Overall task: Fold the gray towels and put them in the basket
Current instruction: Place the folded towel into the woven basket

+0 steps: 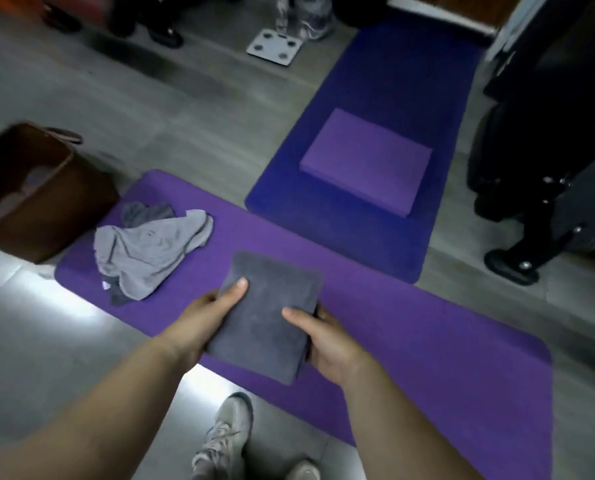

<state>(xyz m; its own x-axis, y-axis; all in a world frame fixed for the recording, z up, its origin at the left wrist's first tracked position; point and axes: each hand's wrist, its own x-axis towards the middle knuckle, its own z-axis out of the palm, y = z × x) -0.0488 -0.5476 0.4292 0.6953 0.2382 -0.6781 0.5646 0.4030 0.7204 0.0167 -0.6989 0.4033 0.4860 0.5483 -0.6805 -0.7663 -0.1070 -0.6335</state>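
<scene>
Above the purple mat (427, 358), the left hand (209, 317) and right hand (323, 337) grip a folded gray towel (265, 313) by its sides, thumbs on top, near the brown basket (64, 202).

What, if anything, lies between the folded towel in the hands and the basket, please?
Only the pile of gray towels on the purple mat, between the folded towel and the basket; it lies low, so lifting over should clear.

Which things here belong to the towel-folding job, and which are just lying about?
Job: folded gray towel, held by the left hand and right hand; heap of unfolded gray towels; brown basket.
Lying about: purple mat (only the surface under the towels), blue mat, purple block, white scale.
</scene>
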